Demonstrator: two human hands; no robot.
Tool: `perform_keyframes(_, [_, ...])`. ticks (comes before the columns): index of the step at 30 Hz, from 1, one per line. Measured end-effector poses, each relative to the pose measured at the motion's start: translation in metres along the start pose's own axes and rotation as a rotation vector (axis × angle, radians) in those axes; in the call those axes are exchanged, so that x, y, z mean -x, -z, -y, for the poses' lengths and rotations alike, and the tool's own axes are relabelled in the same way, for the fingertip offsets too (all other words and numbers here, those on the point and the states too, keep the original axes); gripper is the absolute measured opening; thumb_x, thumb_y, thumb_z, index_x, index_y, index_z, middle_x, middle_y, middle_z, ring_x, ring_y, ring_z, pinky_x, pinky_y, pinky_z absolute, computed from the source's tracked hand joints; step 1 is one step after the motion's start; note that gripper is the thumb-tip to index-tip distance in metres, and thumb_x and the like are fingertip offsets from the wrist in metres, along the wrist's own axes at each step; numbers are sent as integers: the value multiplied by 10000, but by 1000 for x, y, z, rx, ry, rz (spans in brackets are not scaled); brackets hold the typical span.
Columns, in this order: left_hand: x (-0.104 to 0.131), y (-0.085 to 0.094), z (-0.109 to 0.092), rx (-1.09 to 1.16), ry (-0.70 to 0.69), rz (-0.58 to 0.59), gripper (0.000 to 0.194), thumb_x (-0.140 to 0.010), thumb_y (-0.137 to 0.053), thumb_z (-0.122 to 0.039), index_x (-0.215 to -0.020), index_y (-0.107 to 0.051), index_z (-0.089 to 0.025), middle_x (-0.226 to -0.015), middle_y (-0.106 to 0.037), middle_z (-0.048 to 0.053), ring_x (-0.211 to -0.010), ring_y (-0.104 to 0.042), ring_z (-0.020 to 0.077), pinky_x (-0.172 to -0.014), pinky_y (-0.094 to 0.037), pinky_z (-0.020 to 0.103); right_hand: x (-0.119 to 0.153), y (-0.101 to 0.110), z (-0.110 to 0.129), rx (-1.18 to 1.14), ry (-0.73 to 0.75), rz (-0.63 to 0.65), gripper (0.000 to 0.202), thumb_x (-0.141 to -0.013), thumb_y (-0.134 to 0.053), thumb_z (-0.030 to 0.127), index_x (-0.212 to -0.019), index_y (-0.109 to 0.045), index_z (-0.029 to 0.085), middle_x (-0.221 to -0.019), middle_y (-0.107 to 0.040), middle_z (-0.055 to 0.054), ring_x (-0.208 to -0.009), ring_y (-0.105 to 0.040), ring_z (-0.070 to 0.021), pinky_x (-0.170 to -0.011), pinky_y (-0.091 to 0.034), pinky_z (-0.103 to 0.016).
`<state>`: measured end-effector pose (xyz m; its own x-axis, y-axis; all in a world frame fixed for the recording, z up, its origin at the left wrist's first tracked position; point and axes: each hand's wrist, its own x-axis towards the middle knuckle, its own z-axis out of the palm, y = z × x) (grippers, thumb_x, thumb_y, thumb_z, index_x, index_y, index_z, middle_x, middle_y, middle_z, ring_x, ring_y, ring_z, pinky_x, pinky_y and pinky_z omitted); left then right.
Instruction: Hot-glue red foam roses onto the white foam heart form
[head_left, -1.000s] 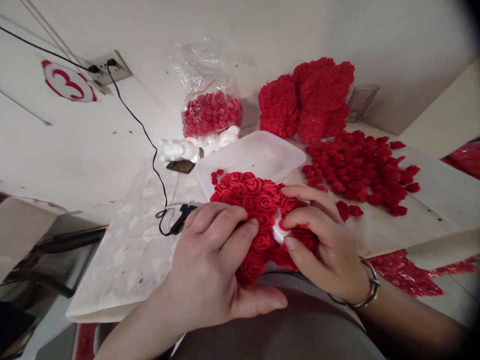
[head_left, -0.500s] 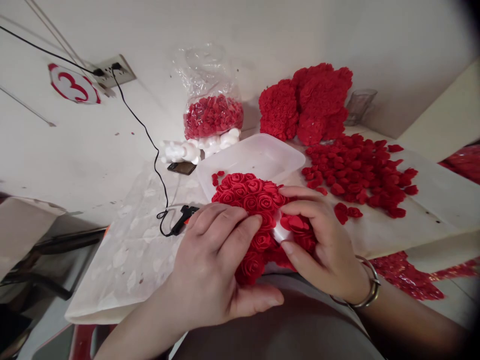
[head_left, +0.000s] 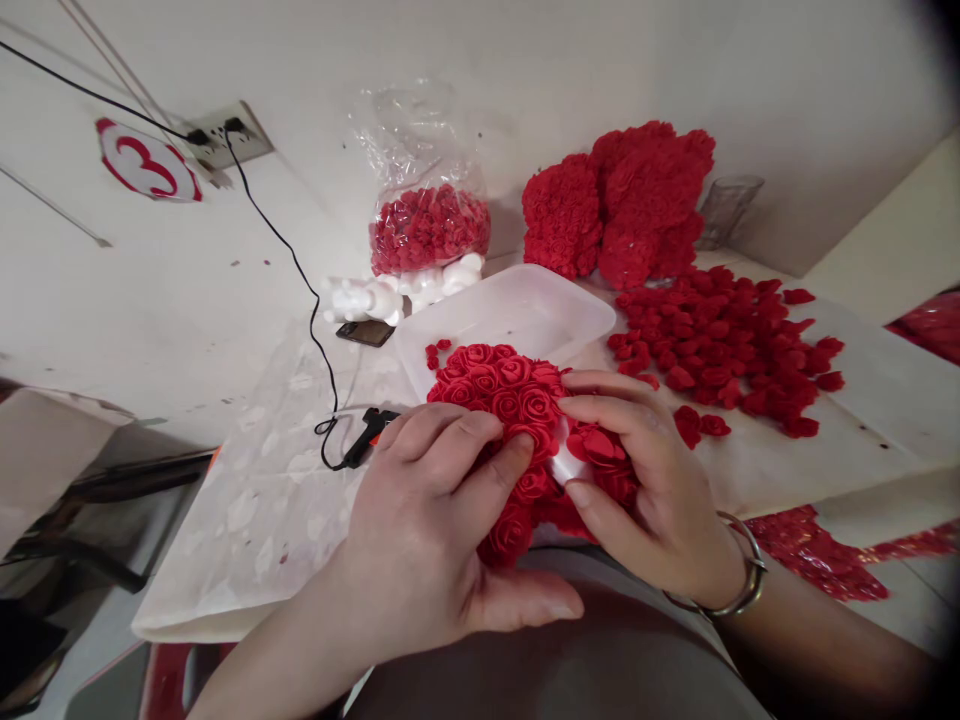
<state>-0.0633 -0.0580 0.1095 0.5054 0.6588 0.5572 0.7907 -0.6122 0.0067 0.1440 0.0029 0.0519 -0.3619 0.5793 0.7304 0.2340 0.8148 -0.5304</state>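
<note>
A figure covered in red artificial roses [head_left: 514, 402] is held low in front of me, over the near edge of the table. A patch of its bare white surface [head_left: 568, 465] shows between the roses. My left hand [head_left: 439, 515] lies over its left side, fingers bent onto the roses and thumb stretched out below. On the other side my right hand [head_left: 649, 480], with a bangle at the wrist, grips the figure, fingertips above the white patch and thumb beneath it. The black glue gun [head_left: 367, 438] lies left of the figure, partly hidden by my left hand.
Behind the figure is a translucent plastic tray [head_left: 525, 305]. Loose red roses [head_left: 720, 335] are heaped at right, before finished rose figures [head_left: 645, 200] and a glass [head_left: 729, 212]. A bag of roses [head_left: 431, 230], white foam shapes [head_left: 367, 298] and a phone-like object [head_left: 365, 333] stand near the wall.
My left index finger has slid slightly to the right over the roses, and the left thumb reaches a little further right. My right hand keeps its hold; the view has shifted slightly.
</note>
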Motion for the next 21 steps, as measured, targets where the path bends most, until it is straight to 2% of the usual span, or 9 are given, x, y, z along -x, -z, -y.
perform_keyframes(3, [-2, -2, -1, -5, -13, -21, 761, -803, -551, -805, -1141, -720, -145, -1070, -709, 133, -990, -648, 288, -899, -542, 468, 0, 0, 0, 4, -17, -4, 462, -827, -604, 149, -1281, -524, 184, -1334, -557, -152, -1275, -532, -275, -1086, -474, -488])
perform_keyframes(9, [0, -5, -4, -29, -19, -15, 704, -834, -576, -736, -1178, -696, -134, -1086, -693, 138, -1018, -631, 298, -938, -525, 492, -9, 5, 7, 64, -178, 32, 522, -767, -620, 102, -1270, -500, 171, -1262, -593, -128, -1224, -571, -241, -1081, -490, -421])
perform_keyframes(14, [2, -3, -3, -35, -13, -12, 675, -876, -555, -682, -1241, -650, -123, -1135, -672, 155, -1070, -602, 313, -978, -500, 510, -16, 6, 10, 77, -182, 32, 438, -835, -535, 87, -1261, -500, 185, -1200, -624, -105, -1153, -611, -220, -1040, -521, -405])
perform_keyframes(21, [5, -2, -2, -14, -9, 7, 679, -897, -539, -666, -1275, -628, -108, -1175, -652, 170, -1105, -591, 329, -991, -493, 521, -14, 5, 11, 85, -202, 20, 445, -870, -445, 52, -1280, -488, 222, -1241, -624, -90, -1192, -611, -223, -1045, -517, -416])
